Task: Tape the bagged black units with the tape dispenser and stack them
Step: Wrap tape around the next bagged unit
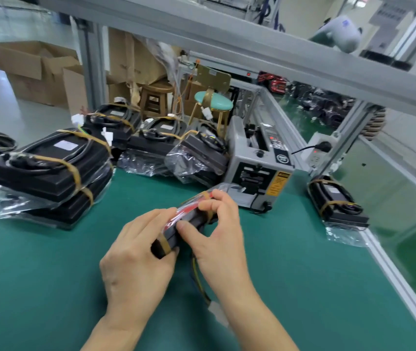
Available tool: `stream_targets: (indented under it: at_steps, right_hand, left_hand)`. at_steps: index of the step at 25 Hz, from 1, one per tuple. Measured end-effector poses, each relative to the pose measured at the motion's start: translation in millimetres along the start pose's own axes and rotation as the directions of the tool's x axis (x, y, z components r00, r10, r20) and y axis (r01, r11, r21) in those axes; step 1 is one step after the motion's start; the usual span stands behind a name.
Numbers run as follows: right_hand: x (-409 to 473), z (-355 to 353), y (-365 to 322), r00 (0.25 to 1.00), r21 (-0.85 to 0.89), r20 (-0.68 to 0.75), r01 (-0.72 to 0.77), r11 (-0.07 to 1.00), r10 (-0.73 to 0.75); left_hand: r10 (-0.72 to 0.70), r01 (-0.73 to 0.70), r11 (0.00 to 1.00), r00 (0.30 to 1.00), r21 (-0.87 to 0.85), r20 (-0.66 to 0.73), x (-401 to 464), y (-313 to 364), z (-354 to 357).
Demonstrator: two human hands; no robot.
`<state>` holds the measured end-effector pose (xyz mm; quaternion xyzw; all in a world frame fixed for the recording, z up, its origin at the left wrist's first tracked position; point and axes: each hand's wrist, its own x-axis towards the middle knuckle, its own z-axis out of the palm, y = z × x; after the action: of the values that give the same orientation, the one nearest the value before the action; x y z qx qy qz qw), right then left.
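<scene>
A bagged black unit (170, 236) with tan bands and a red strip on its bag stands on edge at the middle of the green mat (50, 274). My left hand (138, 252) grips its near left side. My right hand (217, 234) pinches the bag's folded top with thumb and fingers. Its wire and white plug (217, 312) trail under my right wrist. The grey tape dispenser (260, 160) stands just behind the unit. A stack of bagged units (50, 171) lies at the left.
More bagged black units (156, 143) lie along the back of the mat, one (199, 158) leaning against the dispenser. A single unit (336, 203) sits at the right by the aluminium frame rail (392, 272). Stools and cardboard boxes (34, 69) stand beyond the bench.
</scene>
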<state>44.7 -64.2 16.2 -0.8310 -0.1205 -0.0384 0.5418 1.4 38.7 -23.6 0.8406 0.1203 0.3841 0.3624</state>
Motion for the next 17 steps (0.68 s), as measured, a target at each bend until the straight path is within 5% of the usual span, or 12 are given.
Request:
stream_targets:
  at_steps: [6,13,17]
  right_hand:
    - [-3,10,1,1.0,0.0,-0.007,-0.001,1.0,0.001]
    - [26,-32,16,0.997,-0.2,-0.064,0.035,0.979,-0.049]
    - [50,-62,33,0.968,-0.097,0.243,0.093,0.991,-0.067]
  left_hand:
    - [-0.03,0.03,1.0,0.999,0.0,-0.024,1,1,4]
    - [-0.092,0.108,0.989,0.985,-0.104,0.149,14,-10,-21]
    - [-0.096,0.156,0.967,0.955,-0.202,0.279,30,-34,-43]
